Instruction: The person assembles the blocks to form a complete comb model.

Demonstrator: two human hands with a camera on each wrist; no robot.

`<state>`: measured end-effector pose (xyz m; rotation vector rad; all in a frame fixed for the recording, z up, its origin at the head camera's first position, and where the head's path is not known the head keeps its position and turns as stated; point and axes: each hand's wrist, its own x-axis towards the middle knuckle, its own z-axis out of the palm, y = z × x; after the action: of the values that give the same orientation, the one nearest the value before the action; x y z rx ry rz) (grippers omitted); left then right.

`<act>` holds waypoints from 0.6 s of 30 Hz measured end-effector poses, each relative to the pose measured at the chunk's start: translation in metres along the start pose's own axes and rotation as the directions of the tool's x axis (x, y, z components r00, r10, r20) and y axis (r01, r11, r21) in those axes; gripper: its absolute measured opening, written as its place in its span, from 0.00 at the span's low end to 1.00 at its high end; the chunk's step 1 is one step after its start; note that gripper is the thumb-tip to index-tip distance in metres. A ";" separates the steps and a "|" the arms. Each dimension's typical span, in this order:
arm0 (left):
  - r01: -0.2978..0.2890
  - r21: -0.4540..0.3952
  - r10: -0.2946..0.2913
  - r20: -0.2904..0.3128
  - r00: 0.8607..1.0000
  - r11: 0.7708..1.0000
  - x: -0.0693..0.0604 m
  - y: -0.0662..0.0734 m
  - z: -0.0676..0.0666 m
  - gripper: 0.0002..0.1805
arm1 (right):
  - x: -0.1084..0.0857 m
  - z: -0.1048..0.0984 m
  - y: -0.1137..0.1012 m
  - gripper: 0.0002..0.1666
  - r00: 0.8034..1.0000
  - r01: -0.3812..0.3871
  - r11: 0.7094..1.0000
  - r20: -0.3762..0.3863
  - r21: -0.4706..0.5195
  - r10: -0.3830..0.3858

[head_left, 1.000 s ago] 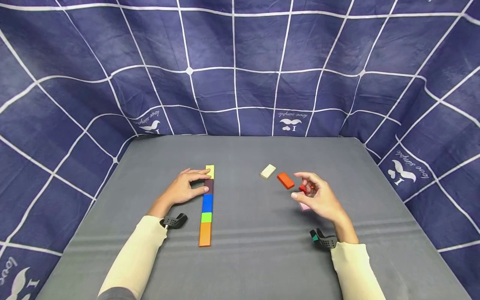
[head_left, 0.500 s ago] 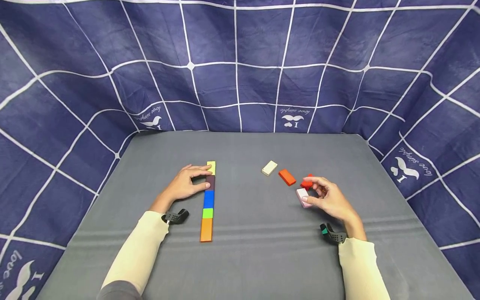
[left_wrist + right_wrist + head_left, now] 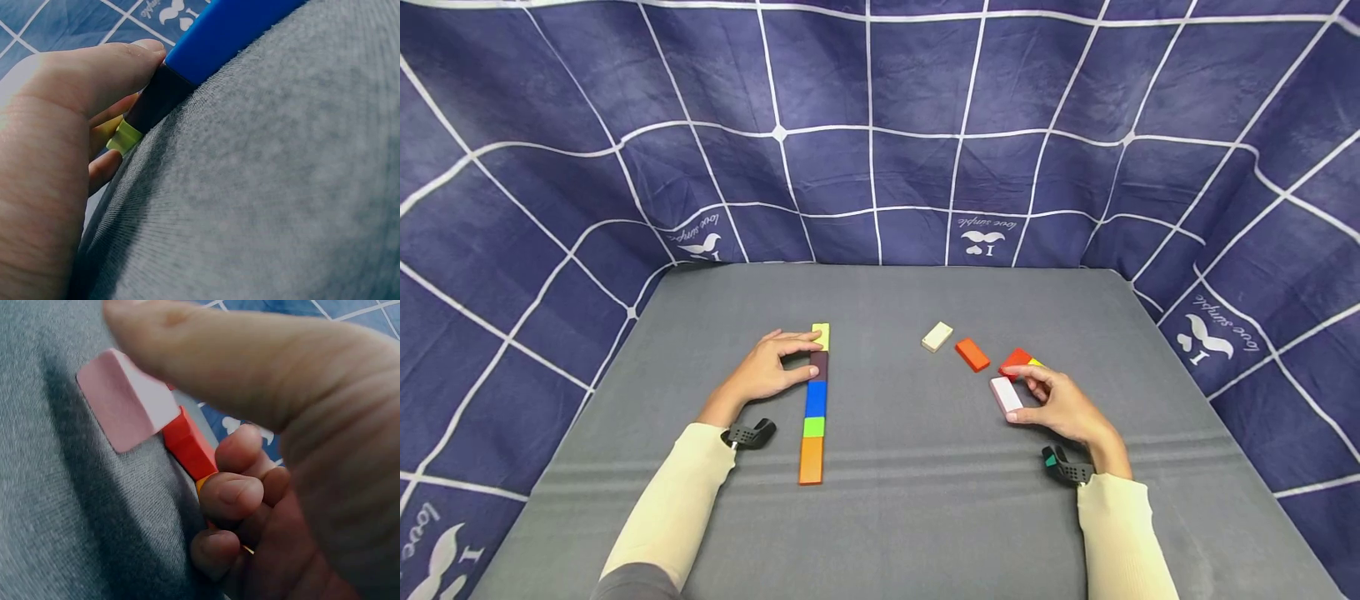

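Note:
My left hand point(image 3: 767, 367) rests on the far part of a row of coloured blocks. Its fingers reach over the yellow block point(image 3: 825, 332), and its thumb touches the dark brown block point(image 3: 820, 362). A blue block point(image 3: 816, 400), a green block point(image 3: 813, 427) and an orange block point(image 3: 811, 461) continue the row nearer me. My right hand point(image 3: 1060, 404) spans a pale pink block point(image 3: 1006, 395), with thumb near its close end and index finger by its far end. In the right wrist view the thumb partly covers this pink block point(image 3: 115, 403); no firm grip shows.
A red block point(image 3: 1017, 360) lies just beyond the pink one, with a yellow piece point(image 3: 1035, 362) beside it partly behind the fingers. An orange-red block point(image 3: 973, 354) and a cream block point(image 3: 937, 336) lie farther left on the grey tabletop point(image 3: 895, 483). A blue checked cloth point(image 3: 917, 175) hangs behind.
The right hand has moved back and turned, baring the red and pink blocks; its thumb has shifted toward the pink block's near end. The left hand stays on the row.

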<state>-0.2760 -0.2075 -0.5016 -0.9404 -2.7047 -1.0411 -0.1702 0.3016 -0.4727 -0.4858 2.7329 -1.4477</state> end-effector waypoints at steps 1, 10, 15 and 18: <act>0.001 0.002 -0.001 0.002 1.000 1.000 0.000 0.000 0.000 0.23 | -0.001 0.000 0.000 0.41 1.000 -0.003 1.000 0.006 -0.015 0.003; -0.006 -0.003 0.006 -0.007 1.000 1.000 -0.001 -0.002 0.000 0.23 | 0.001 0.002 0.000 0.44 0.997 -0.061 0.996 0.049 -0.071 0.065; -0.003 0.001 0.003 -0.002 1.000 1.000 -0.001 -0.001 -0.001 0.24 | 0.001 0.002 0.002 0.44 0.996 -0.077 0.992 0.046 -0.095 0.082; -0.002 0.004 0.002 0.005 1.000 1.000 -0.001 0.000 -0.001 0.24 | 0.000 0.003 0.003 0.43 0.995 -0.081 0.990 0.043 -0.112 0.086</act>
<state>-0.2755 -0.2086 -0.5018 -0.9457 -2.7087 -1.0342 -0.1708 0.3008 -0.4764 -0.3980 2.7698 -1.2562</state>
